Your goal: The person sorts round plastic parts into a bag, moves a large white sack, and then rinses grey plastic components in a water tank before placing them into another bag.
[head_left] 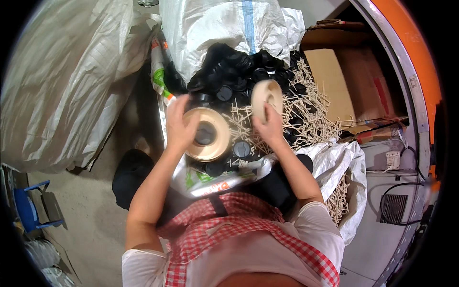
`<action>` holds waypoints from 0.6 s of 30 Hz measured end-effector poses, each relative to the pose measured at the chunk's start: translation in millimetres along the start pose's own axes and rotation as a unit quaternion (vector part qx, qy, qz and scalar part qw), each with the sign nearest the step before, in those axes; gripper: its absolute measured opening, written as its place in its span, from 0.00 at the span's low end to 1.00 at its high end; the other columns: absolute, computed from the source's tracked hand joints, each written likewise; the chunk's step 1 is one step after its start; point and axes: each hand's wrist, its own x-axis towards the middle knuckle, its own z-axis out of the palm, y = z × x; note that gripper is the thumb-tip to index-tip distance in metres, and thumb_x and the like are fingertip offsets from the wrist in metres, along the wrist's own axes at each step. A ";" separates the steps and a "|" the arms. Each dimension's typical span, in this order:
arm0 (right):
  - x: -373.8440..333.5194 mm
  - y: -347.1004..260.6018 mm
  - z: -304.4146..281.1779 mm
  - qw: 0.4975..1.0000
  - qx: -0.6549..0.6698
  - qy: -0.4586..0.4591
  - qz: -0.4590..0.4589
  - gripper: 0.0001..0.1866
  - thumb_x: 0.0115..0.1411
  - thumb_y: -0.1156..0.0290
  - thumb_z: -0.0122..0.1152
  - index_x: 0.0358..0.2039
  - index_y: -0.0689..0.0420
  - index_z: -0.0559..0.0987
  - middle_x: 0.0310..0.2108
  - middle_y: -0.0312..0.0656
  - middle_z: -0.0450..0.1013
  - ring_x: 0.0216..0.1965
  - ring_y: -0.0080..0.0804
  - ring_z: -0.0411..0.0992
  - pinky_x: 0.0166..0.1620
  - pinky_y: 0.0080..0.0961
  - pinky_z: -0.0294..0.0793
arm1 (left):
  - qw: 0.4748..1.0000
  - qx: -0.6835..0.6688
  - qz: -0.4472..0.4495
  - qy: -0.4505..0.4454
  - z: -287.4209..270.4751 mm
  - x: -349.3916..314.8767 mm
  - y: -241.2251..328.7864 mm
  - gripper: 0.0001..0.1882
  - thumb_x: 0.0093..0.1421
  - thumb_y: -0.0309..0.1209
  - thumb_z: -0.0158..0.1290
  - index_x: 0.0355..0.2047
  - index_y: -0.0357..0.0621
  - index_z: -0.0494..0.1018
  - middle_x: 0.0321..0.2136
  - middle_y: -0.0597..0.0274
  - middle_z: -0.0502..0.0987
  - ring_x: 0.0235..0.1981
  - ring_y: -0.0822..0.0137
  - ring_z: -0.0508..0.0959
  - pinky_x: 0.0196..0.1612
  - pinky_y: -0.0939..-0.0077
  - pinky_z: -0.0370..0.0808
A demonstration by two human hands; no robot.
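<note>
My left hand [179,125] grips a cream round ring-shaped part [209,134] with a dark centre, held flat toward me. My right hand [270,126] holds a second cream round part [266,97], tilted on edge, a little farther away. Both are held over an open sack [330,160] filled with several black round caps [241,149] and a tangle of pale thin sticks [311,115].
Big white woven sacks stand at the left [67,81] and at the back [220,33]. Cardboard sheets [344,81] lean at the right by an orange frame [411,48]. A blue stool [31,205] sits at the lower left. A black bag [129,174] lies on the concrete floor.
</note>
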 end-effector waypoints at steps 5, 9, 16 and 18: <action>33.9 -104.4 27.2 0.945 0.060 -0.104 -0.305 0.20 0.44 0.69 0.62 0.40 0.60 0.73 0.37 0.50 0.71 0.37 0.47 0.70 0.41 0.36 0.68 | 0.826 -0.512 -0.196 -0.134 14.5 19.4 24.8 0.27 0.55 0.33 0.55 0.52 0.33 0.61 0.42 0.56 0.72 0.40 0.72 0.73 0.44 0.78 0.70; 66.9 -72.6 57.6 0.911 0.398 0.092 0.054 0.16 0.49 0.68 0.60 0.38 0.61 0.72 0.33 0.45 0.72 0.31 0.34 0.70 0.34 0.26 0.69 | 0.841 -0.527 -0.125 0.000 14.9 42.1 34.0 0.24 0.53 0.28 0.55 0.50 0.35 0.61 0.40 0.57 0.72 0.39 0.71 0.73 0.42 0.77 0.72; 54.5 -3.1 134.3 0.942 -0.096 -0.293 -0.131 0.17 0.45 0.66 0.63 0.35 0.60 0.75 0.37 0.51 0.73 0.40 0.48 0.71 0.41 0.35 0.69 | 0.938 -0.338 0.006 0.077 3.2 42.7 41.4 0.36 0.45 0.28 0.57 0.55 0.35 0.57 0.47 0.51 0.68 0.46 0.64 0.71 0.49 0.73 0.68; 59.4 -41.3 113.8 0.934 -0.125 -0.330 0.049 0.16 0.42 0.65 0.65 0.31 0.60 0.76 0.36 0.51 0.73 0.40 0.48 0.70 0.42 0.36 0.69 | 0.981 -0.018 0.178 0.068 3.0 42.4 38.6 0.40 0.44 0.29 0.57 0.58 0.35 0.55 0.47 0.49 0.67 0.47 0.60 0.70 0.50 0.72 0.67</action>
